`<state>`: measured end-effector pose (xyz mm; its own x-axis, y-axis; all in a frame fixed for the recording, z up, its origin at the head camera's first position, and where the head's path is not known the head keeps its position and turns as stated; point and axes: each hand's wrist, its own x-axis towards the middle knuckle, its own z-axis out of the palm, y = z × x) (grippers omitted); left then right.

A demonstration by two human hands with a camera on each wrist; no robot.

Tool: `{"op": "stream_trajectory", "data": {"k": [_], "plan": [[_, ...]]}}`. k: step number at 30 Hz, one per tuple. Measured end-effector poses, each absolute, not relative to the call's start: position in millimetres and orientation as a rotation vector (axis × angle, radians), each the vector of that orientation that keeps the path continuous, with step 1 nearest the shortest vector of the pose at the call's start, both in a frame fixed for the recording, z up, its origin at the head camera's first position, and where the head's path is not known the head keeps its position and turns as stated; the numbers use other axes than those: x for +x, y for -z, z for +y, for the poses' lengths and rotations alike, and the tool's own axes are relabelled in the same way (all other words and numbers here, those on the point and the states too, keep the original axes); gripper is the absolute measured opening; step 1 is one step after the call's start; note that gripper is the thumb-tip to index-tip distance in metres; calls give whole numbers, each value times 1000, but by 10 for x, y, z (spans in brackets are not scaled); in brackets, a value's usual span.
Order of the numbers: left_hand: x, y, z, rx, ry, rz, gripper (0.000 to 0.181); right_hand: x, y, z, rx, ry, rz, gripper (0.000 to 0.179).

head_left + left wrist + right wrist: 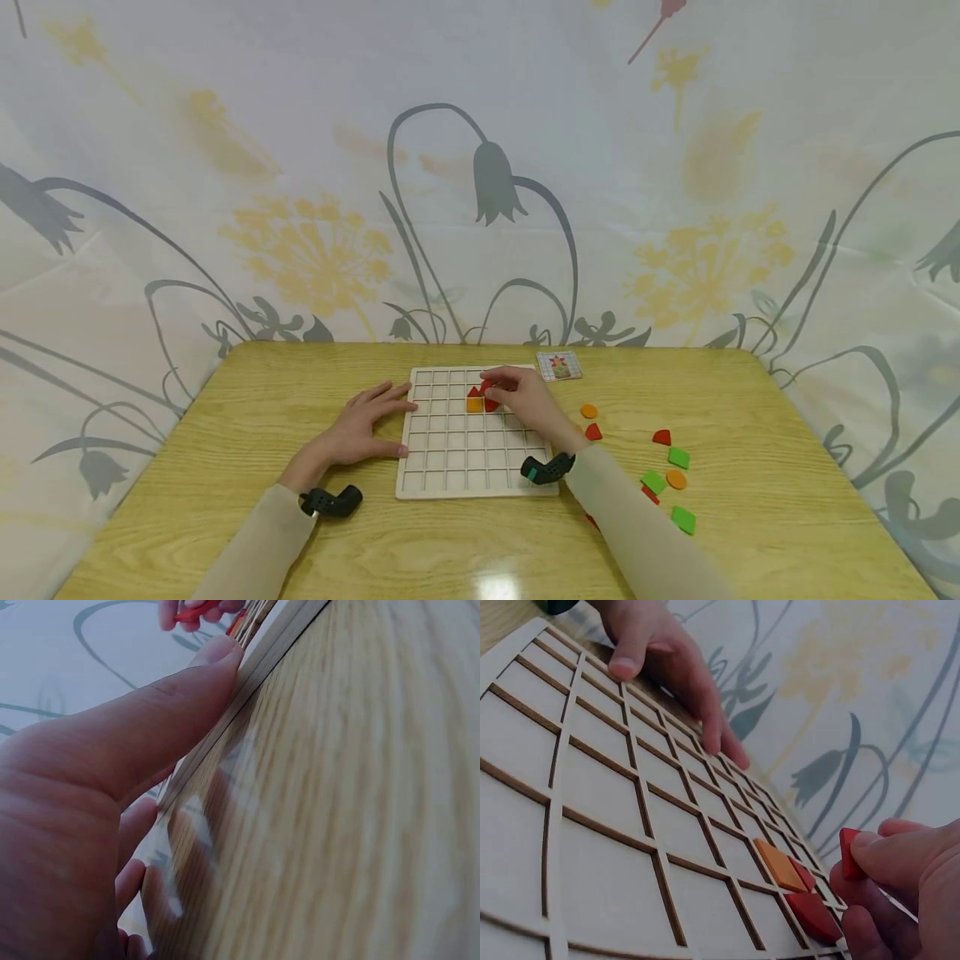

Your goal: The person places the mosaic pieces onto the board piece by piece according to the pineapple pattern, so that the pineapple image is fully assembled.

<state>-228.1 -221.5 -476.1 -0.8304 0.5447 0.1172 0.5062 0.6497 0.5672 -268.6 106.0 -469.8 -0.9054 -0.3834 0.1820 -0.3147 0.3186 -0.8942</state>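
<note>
My left hand rests along the left edge of a pale wooden grid board, fingers spread and thumb at the rim. Over the board's upper right part, my right hand pinches a small red piece between thumb and fingers, held above the grid in the right wrist view. Just below it, an orange square sits in one cell. Beside that square lie a small red triangle and a red rounded piece, each in a neighbouring cell. The left wrist view shows my left thumb against the board's side.
A picture card with a flower design lies behind the board on the right. Loose pieces are scattered right of the board, among them an orange disc, a red piece and a green piece. A flower-printed cloth hangs behind the table.
</note>
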Motion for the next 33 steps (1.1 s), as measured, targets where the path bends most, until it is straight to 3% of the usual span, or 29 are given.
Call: {"op": "stream_trajectory", "data": {"k": [13, 21, 33], "plan": [[-2280, 4738, -2215, 908, -926, 2800, 66, -2684, 4682, 828, -735, 1578, 2581, 23], [-2270, 4733, -2208, 908, -929, 2791, 66, -2649, 4656, 763, -688, 1563, 2584, 5], [-2285, 4750, -2223, 903, -935, 2789, 66, -2669, 4649, 663, -778, 1516, 2656, 19]]}}
